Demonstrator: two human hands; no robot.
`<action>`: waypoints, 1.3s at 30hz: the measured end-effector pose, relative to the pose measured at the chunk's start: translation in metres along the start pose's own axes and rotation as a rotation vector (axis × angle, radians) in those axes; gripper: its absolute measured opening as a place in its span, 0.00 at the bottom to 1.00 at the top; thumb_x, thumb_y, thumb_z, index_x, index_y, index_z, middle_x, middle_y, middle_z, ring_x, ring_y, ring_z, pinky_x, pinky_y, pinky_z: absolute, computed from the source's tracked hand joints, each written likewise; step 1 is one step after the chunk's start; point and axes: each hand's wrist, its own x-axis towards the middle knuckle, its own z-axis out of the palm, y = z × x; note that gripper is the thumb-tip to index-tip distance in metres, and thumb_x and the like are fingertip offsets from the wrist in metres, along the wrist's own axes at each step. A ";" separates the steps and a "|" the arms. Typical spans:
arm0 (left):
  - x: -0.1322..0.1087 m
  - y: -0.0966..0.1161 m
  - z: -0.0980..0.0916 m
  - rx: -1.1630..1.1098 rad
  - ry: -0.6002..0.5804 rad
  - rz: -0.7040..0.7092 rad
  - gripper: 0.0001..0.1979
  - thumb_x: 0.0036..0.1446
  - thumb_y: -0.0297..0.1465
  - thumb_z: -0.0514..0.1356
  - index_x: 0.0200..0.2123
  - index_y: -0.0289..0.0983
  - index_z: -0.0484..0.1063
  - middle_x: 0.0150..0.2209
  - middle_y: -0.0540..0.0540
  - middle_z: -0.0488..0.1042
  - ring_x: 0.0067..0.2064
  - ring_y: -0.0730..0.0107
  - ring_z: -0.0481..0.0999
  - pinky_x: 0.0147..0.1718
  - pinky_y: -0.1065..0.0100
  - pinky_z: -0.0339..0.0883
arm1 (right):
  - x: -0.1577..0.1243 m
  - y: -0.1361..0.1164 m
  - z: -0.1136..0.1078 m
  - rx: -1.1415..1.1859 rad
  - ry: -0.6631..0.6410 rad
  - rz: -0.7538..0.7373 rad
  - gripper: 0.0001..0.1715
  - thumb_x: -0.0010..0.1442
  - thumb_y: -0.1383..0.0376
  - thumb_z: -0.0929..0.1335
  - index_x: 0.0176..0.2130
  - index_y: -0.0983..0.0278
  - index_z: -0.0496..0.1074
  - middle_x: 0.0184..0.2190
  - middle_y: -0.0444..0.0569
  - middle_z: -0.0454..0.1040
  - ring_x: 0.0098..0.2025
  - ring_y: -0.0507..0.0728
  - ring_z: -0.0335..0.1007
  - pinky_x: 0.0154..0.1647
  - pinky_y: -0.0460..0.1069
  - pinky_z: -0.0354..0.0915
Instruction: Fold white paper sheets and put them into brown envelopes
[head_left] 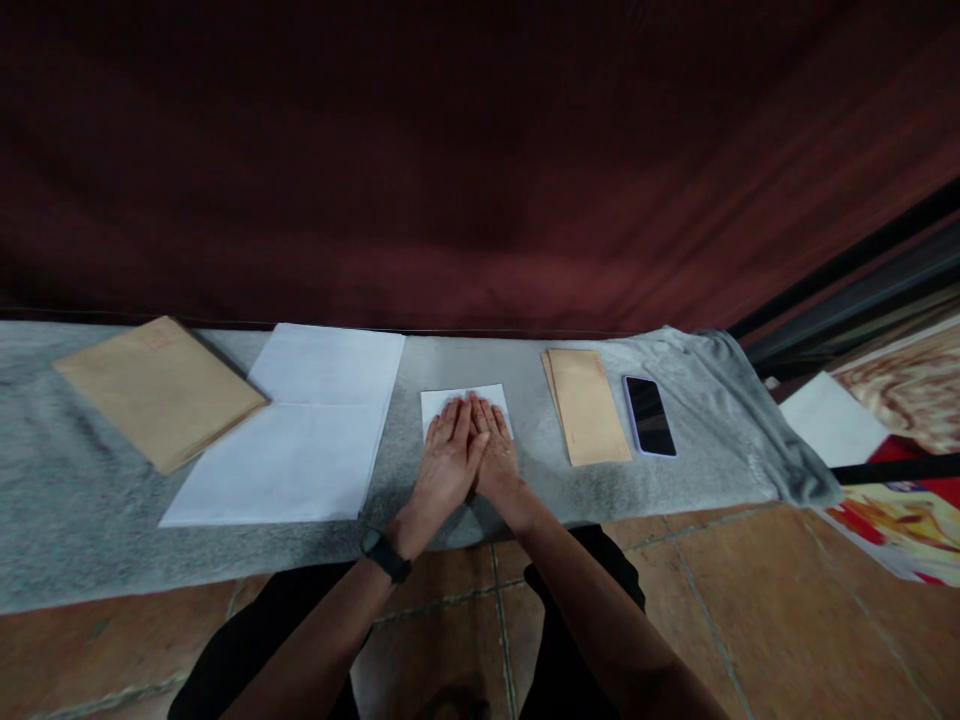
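Note:
Both palms lie flat on a small folded white paper [466,393] in the middle of the grey cloth. My left hand [448,452], below a dark wristband, has its fingers stretched over the paper. Beside it and partly touching it, my right hand [493,452] also lies flat with straight fingers. The paper's top edge and corners show past the fingertips; the rest is hidden under the hands.
Large white sheets [322,440] lie to the left, with brown envelopes [157,390] overlapping them. Smaller brown envelopes [592,410] and a phone [651,415] are on the right. A dark red curtain [465,170] hangs behind the cloth-covered surface [720,440].

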 end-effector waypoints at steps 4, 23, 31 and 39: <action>-0.007 -0.001 0.012 0.019 -0.028 -0.058 0.34 0.73 0.43 0.44 0.73 0.26 0.50 0.74 0.30 0.54 0.76 0.52 0.49 0.73 0.48 0.46 | -0.002 0.004 0.004 0.004 0.015 -0.019 0.37 0.73 0.64 0.60 0.75 0.67 0.48 0.76 0.57 0.47 0.78 0.61 0.40 0.77 0.61 0.41; -0.018 -0.020 -0.003 0.141 0.045 -0.104 0.33 0.72 0.37 0.44 0.73 0.23 0.51 0.75 0.30 0.50 0.76 0.51 0.47 0.73 0.47 0.45 | -0.012 0.046 -0.003 -0.033 0.115 0.163 0.33 0.77 0.60 0.55 0.74 0.71 0.52 0.75 0.58 0.52 0.76 0.63 0.48 0.75 0.61 0.47; -0.007 -0.012 -0.010 0.156 0.057 -0.084 0.32 0.72 0.35 0.43 0.71 0.22 0.54 0.74 0.30 0.52 0.77 0.53 0.44 0.74 0.47 0.40 | -0.005 0.043 -0.017 0.022 0.131 0.213 0.33 0.77 0.60 0.55 0.73 0.72 0.54 0.75 0.60 0.52 0.76 0.64 0.46 0.75 0.64 0.47; 0.014 0.002 0.015 0.167 -0.073 0.019 0.32 0.67 0.26 0.43 0.73 0.27 0.51 0.75 0.33 0.53 0.77 0.57 0.44 0.74 0.49 0.42 | 0.019 0.013 -0.010 0.120 0.039 0.068 0.31 0.78 0.59 0.52 0.72 0.68 0.59 0.73 0.54 0.57 0.76 0.57 0.49 0.75 0.57 0.49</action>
